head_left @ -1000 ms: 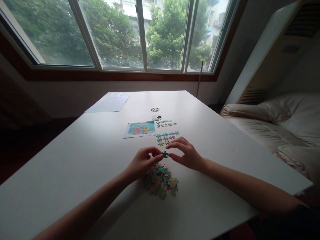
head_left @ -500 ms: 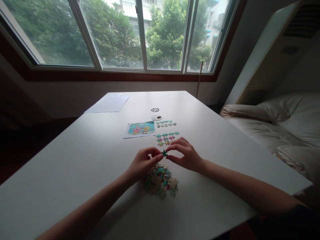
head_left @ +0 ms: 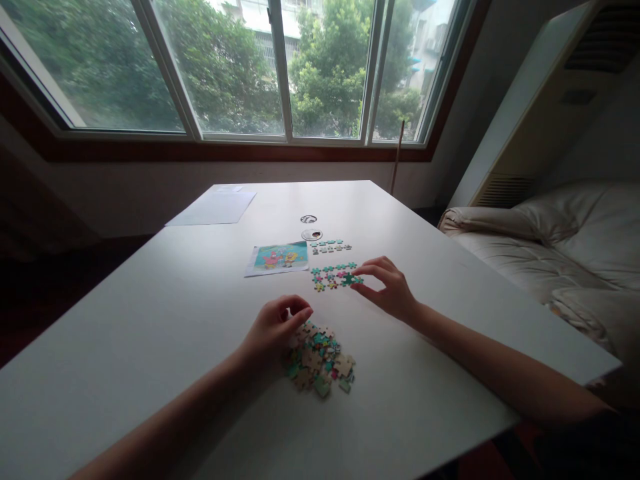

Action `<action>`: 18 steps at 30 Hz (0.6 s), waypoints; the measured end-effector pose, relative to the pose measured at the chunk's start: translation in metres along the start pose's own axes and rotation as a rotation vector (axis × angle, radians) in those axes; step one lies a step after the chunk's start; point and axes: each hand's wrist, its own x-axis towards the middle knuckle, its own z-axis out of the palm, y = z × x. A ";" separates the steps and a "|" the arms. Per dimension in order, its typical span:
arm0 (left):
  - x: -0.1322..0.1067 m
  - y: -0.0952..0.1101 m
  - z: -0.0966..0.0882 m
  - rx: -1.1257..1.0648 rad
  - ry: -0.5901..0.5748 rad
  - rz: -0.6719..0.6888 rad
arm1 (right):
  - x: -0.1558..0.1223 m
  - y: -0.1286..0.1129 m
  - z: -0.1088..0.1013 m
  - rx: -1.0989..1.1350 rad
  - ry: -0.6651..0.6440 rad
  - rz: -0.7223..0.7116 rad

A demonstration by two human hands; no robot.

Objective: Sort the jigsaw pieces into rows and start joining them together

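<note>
The white table (head_left: 150, 320) fills most of your view. Its right edge runs slanting, well apart from the work, and its near edge shows at the lower right; on the left you have wide bare surface for moving. The white sheet (head_left: 213, 208) lies near the far left corner, out of your way. The printed cartoon picture (head_left: 280, 259) lies flat just left of the near rows (head_left: 330, 270), so that side gives little free room.

Your right hand (head_left: 389, 287) reaches to the right end of these rows, its grip closed on one piece. Your left hand (head_left: 277, 320) is at the left of the heap of jigsaw pieces (head_left: 320, 363), thumb and forefinger together; I see nothing between them. Between heap and rows, a strip of table is open.

The dark green jigsaw piece (head_left: 349, 279) is between your right thumb and forefinger; whether it already touches the table, I cannot tell. In my judgement, the step in hand is laying it among the sorted ones. The next move calls for lowering it flat, then parting the fingers gently, because the neighbours are close and easily pushed.
</note>
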 end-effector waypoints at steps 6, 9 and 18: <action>-0.001 -0.004 0.000 -0.009 0.006 -0.002 | 0.001 -0.002 0.000 -0.035 -0.006 0.015; -0.001 -0.006 0.001 0.000 0.012 -0.006 | 0.001 -0.004 -0.001 -0.045 -0.011 0.006; -0.001 -0.003 0.001 -0.021 0.044 0.006 | 0.008 -0.003 0.006 -0.022 -0.107 0.053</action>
